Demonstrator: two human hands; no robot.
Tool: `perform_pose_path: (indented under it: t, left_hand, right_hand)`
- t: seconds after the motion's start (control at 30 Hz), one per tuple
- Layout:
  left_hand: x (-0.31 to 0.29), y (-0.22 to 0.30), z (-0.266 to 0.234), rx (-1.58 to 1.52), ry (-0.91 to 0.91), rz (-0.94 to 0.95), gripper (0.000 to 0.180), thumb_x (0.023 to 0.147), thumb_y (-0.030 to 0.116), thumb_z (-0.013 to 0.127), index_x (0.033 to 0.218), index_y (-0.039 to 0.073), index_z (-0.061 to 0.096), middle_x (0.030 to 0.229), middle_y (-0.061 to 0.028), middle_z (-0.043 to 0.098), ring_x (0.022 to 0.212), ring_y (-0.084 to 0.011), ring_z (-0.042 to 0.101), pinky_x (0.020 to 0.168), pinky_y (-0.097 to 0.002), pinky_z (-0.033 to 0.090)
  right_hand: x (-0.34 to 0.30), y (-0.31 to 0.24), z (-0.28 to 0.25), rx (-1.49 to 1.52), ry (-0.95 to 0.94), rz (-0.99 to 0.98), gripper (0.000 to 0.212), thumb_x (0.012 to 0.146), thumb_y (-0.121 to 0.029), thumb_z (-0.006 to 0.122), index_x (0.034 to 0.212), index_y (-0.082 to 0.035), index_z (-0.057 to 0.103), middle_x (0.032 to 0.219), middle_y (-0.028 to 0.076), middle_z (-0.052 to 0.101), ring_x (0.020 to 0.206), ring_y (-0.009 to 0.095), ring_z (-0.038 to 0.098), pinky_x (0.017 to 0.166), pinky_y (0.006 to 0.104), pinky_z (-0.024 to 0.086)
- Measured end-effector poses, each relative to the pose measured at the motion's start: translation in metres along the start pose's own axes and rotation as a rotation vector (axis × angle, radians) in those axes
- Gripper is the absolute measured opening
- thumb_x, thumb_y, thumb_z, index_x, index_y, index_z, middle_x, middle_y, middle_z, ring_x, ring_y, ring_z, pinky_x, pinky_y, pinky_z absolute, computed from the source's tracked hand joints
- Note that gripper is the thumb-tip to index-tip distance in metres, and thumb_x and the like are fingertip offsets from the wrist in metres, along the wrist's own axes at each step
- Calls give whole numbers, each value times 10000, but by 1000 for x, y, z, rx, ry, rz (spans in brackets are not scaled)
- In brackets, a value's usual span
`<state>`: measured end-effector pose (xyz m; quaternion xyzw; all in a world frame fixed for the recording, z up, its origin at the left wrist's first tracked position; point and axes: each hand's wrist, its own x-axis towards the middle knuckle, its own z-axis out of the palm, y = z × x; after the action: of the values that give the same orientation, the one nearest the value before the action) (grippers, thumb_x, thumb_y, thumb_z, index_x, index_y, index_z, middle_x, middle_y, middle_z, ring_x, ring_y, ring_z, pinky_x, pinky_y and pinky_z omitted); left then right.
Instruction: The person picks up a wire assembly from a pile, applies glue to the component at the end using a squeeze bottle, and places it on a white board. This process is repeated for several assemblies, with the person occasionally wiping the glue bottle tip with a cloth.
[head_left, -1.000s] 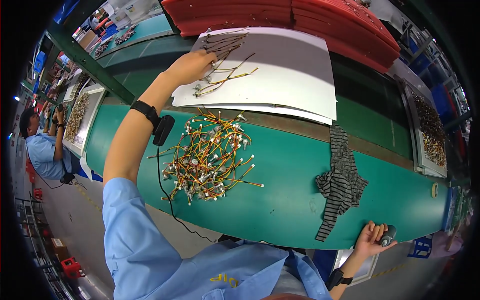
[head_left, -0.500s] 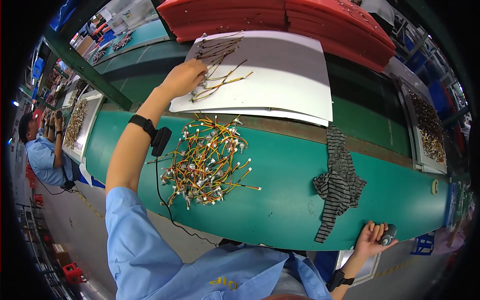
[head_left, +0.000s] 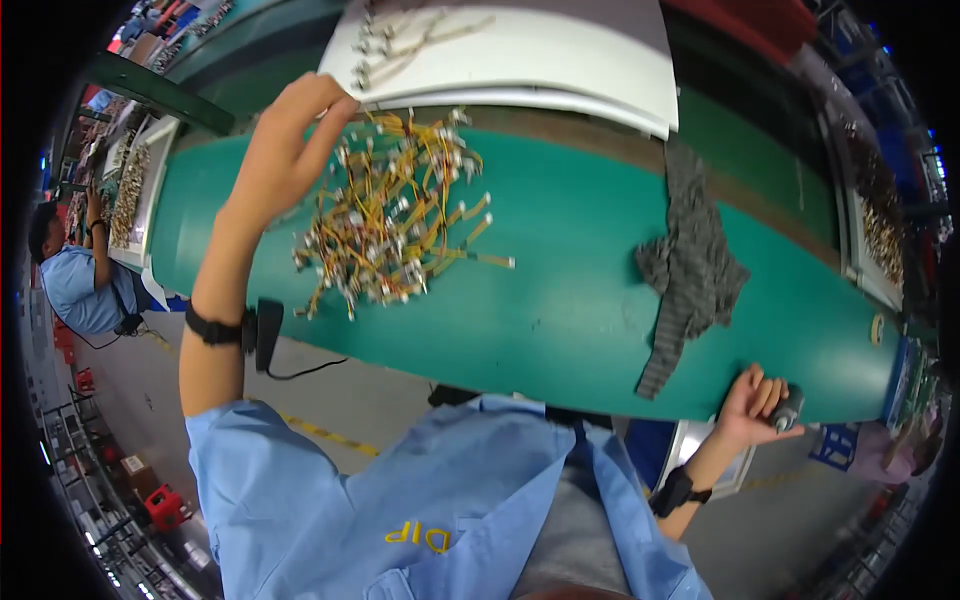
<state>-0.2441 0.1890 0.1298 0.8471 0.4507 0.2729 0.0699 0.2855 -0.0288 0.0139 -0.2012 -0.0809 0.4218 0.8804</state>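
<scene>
My left hand is raised at the near left corner of a white sheet, beside a heap of wired parts. Its thumb and fingers come together in a pinch; the blurred tips hide whatever is between them. The heap has yellow and red leads with small white connectors and metal-bodied pieces. Several wired parts lie in a column on the sheet. At the bench's front edge on the right, my right hand has its fingers curled round a dark grey cylindrical object, whose kind I cannot make out.
A striped grey cloth lies on the green bench. Red stacked material stands at the back. A tray of small parts is at the far right. A co-worker sits at the left; a cable hangs from my left wrist.
My left hand has come back from the wired parts on the sheet to its near left corner. The view has shifted, so the bench sits higher. My right hand still grips the dark object.
</scene>
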Motion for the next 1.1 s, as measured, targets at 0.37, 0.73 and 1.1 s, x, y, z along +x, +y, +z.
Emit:
perform_pose_path:
  t: [0.37,0.73,1.1]
  left_hand:
    - [-99,89,66,294,-25,113,218,715,-20,637,917,60,633,959,-55,596,859,-254,552,749,-360,395]
    - [-121,75,69,264,115,-290,224,741,60,667,961,62,625,977,-74,596,910,-254,534,774,-361,373]
    - [-114,90,60,-626,294,-558,209,758,-11,640,953,46,590,1011,-74,607,948,-255,545,875,-367,385]
  right_hand:
    - [2,2,0,64,14,44,673,759,-739,556,790,-72,468,455,-32,276,355,103,224,659,295,284]
    - [0,6,4,96,-81,54,541,785,-590,598,786,-73,440,485,-24,287,386,111,227,677,302,280]
    - [-3,9,5,134,-102,68,469,750,-468,681,798,-69,438,491,-23,286,393,111,226,671,295,276]
